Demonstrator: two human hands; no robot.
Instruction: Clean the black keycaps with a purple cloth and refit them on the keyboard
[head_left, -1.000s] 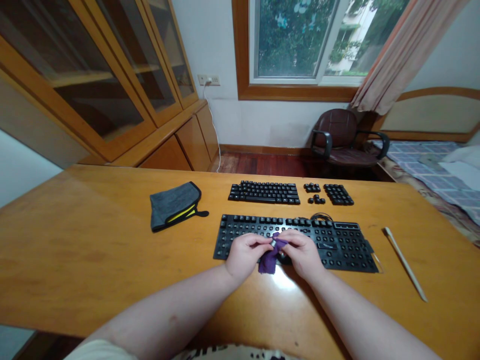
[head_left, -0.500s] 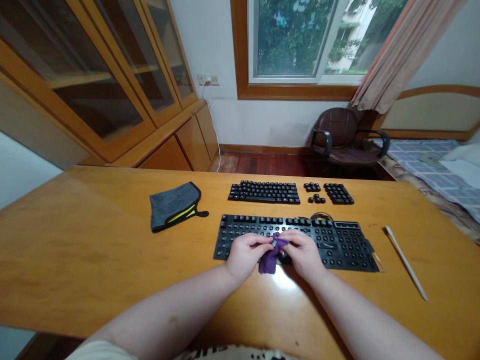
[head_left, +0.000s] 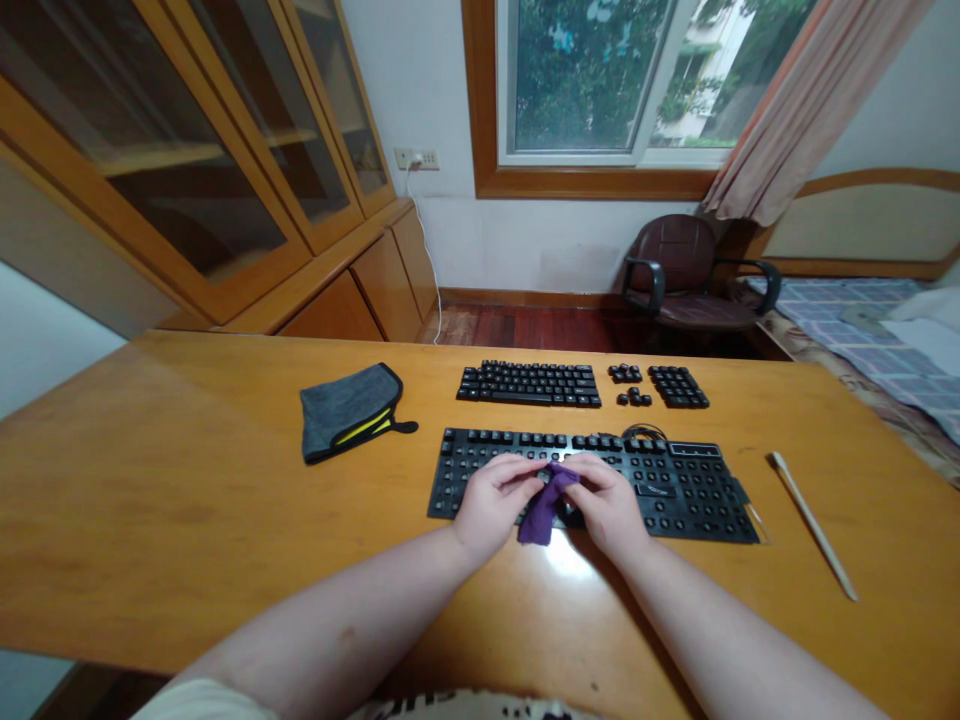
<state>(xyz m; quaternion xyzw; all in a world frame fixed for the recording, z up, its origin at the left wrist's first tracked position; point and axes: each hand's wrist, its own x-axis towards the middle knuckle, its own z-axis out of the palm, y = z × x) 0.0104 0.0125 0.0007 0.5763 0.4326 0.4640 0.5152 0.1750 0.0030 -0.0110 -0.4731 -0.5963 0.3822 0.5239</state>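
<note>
Both hands meet over the middle of a black keyboard [head_left: 697, 500] from which most keycaps are off, leaving the top row on. A small purple cloth [head_left: 540, 515] hangs between them, its lower end draped past the keyboard's near edge. My right hand [head_left: 609, 505] pinches the cloth's upper part. My left hand [head_left: 491, 505] is closed at the thumb and fingertips against the cloth's left side; a small greyish bit shows there, too small to name. Behind the keyboard, loose black keycaps [head_left: 529, 385] lie laid out in keyboard order, with a number-pad block [head_left: 677, 387] at the right.
A folded grey cloth [head_left: 349, 410] with a yellow inside lies left on the wooden table [head_left: 187, 500]. To the right rests a thin pale brush-like stick [head_left: 814, 530]. Beyond the table stand an office chair [head_left: 675, 270], a bed and a glass-door cabinet [head_left: 225, 150].
The fingers have shifted slightly on the purple cloth; its upper part is bunched differently and the left fingers are a little straighter. Everything else stays in place.
</note>
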